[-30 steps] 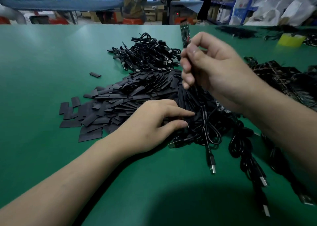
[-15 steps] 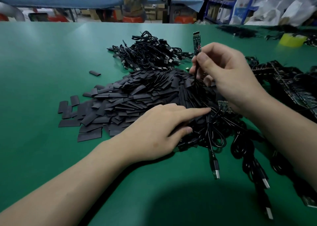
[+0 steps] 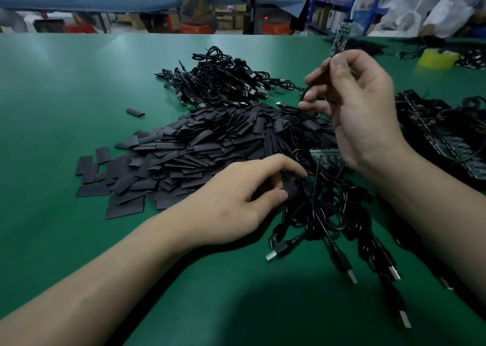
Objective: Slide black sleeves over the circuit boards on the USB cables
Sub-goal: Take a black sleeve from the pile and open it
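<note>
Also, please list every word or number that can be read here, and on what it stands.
"UNKN" over "OWN": white letters on a brown shirt in the background, top row cut off.
Markings on the circuit board in the right hand: too small to read.
No other text readable.

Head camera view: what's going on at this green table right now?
A person is sleeving USB cable boards. The right hand holds one bare circuit board raised above the table. The left hand pinches what looks like a black sleeve at the edge of the sleeve pile. The sleeve is not on the board yet.
</note>
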`<action>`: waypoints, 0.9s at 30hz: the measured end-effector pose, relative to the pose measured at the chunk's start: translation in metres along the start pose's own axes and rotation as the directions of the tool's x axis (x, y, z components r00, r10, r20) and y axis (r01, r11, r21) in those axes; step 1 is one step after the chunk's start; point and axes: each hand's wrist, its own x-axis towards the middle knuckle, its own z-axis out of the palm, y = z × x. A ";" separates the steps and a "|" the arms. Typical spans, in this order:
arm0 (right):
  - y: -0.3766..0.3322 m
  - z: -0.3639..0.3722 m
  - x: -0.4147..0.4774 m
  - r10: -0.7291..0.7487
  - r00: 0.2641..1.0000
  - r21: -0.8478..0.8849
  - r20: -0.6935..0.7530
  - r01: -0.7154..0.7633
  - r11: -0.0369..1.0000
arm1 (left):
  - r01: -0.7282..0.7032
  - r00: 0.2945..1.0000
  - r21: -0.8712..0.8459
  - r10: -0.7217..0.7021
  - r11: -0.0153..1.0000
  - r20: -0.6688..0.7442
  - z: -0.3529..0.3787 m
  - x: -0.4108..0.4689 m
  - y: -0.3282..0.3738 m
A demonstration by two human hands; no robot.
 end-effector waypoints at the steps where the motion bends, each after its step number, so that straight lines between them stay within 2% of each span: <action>1: 0.000 0.001 -0.001 -0.014 1.000 -0.012 0.001 0.014 1.000 | -0.006 1.000 -0.012 0.006 1.000 0.002 0.000 0.000 0.001; 8: 0.006 0.008 -0.008 -0.110 0.992 -0.069 0.058 0.114 0.991 | 0.032 0.999 -0.043 -0.031 0.999 0.038 0.002 0.000 0.002; 13: 0.007 0.007 -0.008 -0.121 0.991 -0.070 0.064 0.126 0.990 | 0.043 0.997 0.012 -0.044 0.999 0.066 0.002 0.001 0.005; 18: 0.012 0.006 -0.012 -0.162 0.973 -0.212 0.164 0.195 0.958 | 0.036 0.998 -0.223 -0.025 0.974 0.053 0.000 0.000 0.009; 21: 0.016 0.007 -0.016 -0.151 0.956 -0.269 0.251 0.219 0.938 | 0.026 0.997 -0.279 -0.004 0.960 0.077 -0.002 0.000 0.012; 24: 0.018 0.011 -0.019 -0.100 0.950 -0.274 0.297 0.185 0.944 | -0.014 0.997 -0.195 0.029 0.981 0.074 0.001 -0.001 0.013; 27: 0.010 0.011 -0.018 -0.127 0.953 -0.192 0.274 0.184 0.964 | -0.030 0.995 -0.111 0.041 0.993 0.090 0.002 -0.001 0.013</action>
